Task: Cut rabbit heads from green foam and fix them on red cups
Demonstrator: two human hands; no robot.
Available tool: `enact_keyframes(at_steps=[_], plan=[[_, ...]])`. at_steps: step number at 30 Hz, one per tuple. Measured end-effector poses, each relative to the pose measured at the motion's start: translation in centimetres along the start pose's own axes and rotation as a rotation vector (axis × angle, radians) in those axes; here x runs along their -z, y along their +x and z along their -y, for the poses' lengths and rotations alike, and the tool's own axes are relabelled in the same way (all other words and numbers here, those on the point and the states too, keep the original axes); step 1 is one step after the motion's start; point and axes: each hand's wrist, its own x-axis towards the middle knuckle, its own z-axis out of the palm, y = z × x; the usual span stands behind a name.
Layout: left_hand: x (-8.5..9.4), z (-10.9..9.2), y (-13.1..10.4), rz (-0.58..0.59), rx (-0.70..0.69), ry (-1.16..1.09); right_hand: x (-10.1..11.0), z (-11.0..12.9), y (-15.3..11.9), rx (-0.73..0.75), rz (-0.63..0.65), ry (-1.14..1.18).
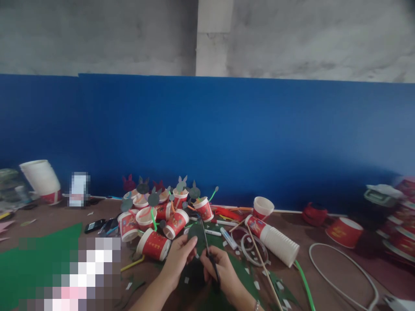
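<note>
Left hand: the edge of a dark green paper piece (196, 235) is pinched between the thumb and fingers of the left hand (180, 255).
Right hand: the handles of the black scissors (211, 262) are gripped by the fingers of the right hand (223, 270).
Blades: pointed away from the wearer and laid against the right side of the dark green paper piece.
Under the hands: green paper scraps (241, 276) and small white bits (256, 285) are scattered over the brown tabletop (327, 276).
Red cups: beyond and to the left, several red paper cups (153, 245) are clustered, some upright, some tipped; eared paper cutouts (182, 183) are seen above them.
Right of the hands: a capped tube (228, 238), clear rings (254, 255), a thin wooden stick (264, 263) and a toppled cup stack (275, 239) are spread.
Farther right: a white loop (352, 254) is laid flat near an overturned red cup (344, 232).
Far left: a green sheet (39, 259) is partly covered by blurred blocks.
Behind: the tabletop is backed by a blue panel (207, 142).
</note>
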Motion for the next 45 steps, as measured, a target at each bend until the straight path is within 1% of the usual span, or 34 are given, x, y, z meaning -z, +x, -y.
enact_keyframes(at_steps=[6, 9, 13, 20, 26, 30, 35, 45], plan=[[-0.4, 0.1, -0.3, -0.011, 0.017, -0.056, -0.2, -0.1, 0.0, -0.015, -0.003, 0.013], [-0.5, 0.0, -0.4, -0.005, 0.013, -0.046, -0.3, -0.1, 0.1, -0.032, 0.010, 0.048], [-0.5, -0.3, -0.5, 0.011, 0.009, -0.025, -0.3, 0.0, -0.1, -0.009, 0.023, 0.069], [-0.1, -0.3, -0.4, 0.030, 0.012, -0.033, -0.1, 0.5, -0.3, 0.012, 0.002, -0.003], [0.0, 0.0, -0.2, 0.043, 0.006, -0.044, -0.1, 0.2, -0.2, 0.030, -0.010, -0.022], [0.0, -0.4, -0.3, 0.035, 0.018, -0.031, 0.0, 0.0, -0.1, 0.006, 0.005, -0.008], [0.0, -0.9, -0.4, 0.071, 0.053, -0.004, 0.1, -0.1, -0.1, 0.006, 0.021, 0.017], [0.0, -0.9, -0.3, 0.029, 0.070, -0.019, 0.2, -0.1, 0.1, 0.021, -0.001, -0.014]])
